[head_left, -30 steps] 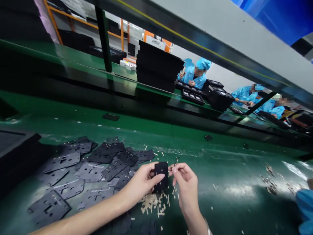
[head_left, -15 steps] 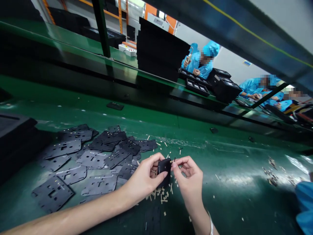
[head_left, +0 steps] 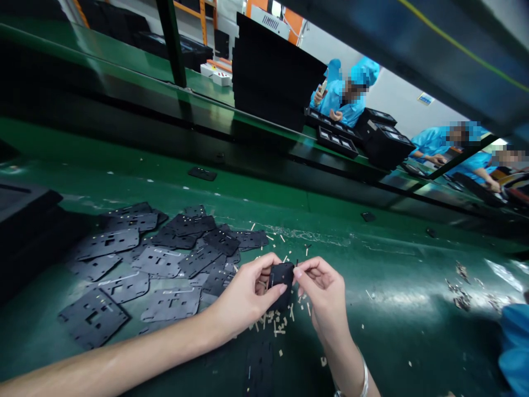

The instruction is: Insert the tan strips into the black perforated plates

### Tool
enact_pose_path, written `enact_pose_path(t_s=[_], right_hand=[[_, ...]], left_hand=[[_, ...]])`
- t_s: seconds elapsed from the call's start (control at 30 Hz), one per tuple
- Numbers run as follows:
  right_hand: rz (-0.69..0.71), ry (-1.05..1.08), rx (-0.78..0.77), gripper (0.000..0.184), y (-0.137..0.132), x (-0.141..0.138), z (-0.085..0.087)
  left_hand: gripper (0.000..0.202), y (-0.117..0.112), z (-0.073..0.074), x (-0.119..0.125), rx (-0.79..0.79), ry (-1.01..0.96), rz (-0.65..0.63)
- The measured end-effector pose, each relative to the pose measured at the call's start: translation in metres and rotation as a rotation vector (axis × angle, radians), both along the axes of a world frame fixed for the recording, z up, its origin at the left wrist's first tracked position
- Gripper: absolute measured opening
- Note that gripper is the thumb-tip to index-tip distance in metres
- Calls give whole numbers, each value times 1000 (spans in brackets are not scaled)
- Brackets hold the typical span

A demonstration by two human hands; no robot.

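My left hand (head_left: 243, 295) grips a small black foam piece (head_left: 281, 278), thumb and fingers closed round it, just above the green bench (head_left: 392, 286). My right hand (head_left: 324, 289) pinches the piece's upper right edge with thumb and forefinger. Below both hands lies a heap of small pale offcut strips (head_left: 276, 322). To the left, several flat black die-cut foam sheets (head_left: 161, 259) lie spread and overlapping on the bench.
A dark block stack (head_left: 25, 220) sits at the far left. Beyond a green conveyor (head_left: 136, 60) stand tall black stacks (head_left: 273, 82) and trays (head_left: 336, 144). People in blue coats (head_left: 351, 94) work on the far side. Scrap bits (head_left: 463, 286) lie at the right.
The view has tipped down and the hands sit slightly higher in the picture. The foam piece has turned more edge-on between my hands, and my right fingers have closed onto its edge.
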State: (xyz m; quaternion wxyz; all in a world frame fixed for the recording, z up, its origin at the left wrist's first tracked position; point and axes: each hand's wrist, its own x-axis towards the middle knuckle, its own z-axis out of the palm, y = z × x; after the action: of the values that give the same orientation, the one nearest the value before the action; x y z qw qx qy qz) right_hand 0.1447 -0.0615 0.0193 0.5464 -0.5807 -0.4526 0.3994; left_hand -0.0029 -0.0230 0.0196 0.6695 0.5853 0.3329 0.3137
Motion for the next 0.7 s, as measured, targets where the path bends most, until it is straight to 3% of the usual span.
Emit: enact_pose_path(t_s=[0.7], right_hand=[[5,74,-36,13,1,-3,8]], left_hand=[[10,0,6,-3,23,36,-42]])
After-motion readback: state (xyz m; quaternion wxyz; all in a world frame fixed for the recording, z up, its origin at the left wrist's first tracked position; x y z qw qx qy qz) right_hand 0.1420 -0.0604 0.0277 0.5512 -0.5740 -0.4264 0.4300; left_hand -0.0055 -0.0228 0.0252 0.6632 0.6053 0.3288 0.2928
